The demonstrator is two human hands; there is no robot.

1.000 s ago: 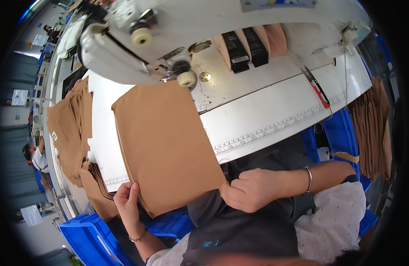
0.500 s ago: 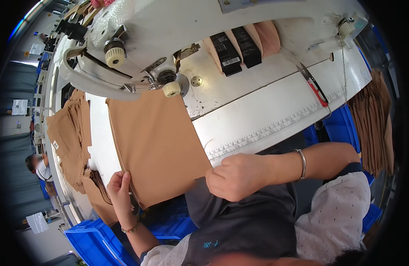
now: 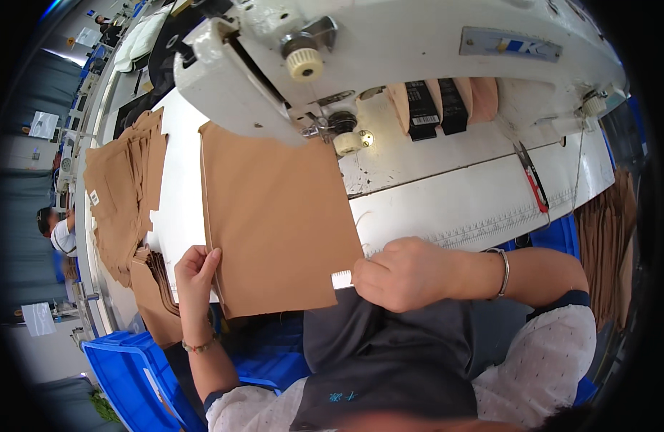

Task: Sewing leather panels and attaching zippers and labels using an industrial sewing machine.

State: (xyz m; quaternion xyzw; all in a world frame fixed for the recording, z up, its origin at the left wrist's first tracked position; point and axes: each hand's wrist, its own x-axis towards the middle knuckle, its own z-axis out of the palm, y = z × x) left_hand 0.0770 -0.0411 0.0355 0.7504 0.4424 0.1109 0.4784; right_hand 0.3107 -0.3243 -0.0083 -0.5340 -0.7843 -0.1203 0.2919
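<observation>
A flat tan fabric panel lies on the white sewing table, its far edge running under the head of a sewing machine. My left hand pinches the panel's left edge near the front corner, thumb on top. At its right edge, my right hand is closed, with the fingers curled round the fabric edge and the fingertips hidden. Beside the right hand, a small notch in the panel shows a bit of printed scale. The panel's near edge hangs at the table front, above my dark apron.
Stacked tan fabric pieces lie on the left. Red-handled thread snips rest on the right, near a printed ruler. Black labels sit behind the machine. Blue bins stand below; tan pieces hang at right.
The view has swung, so the machine appears farther right. The panel lies flatter and straighter, with its front edge raised in the picture. Both hands keep hold of its sides.
</observation>
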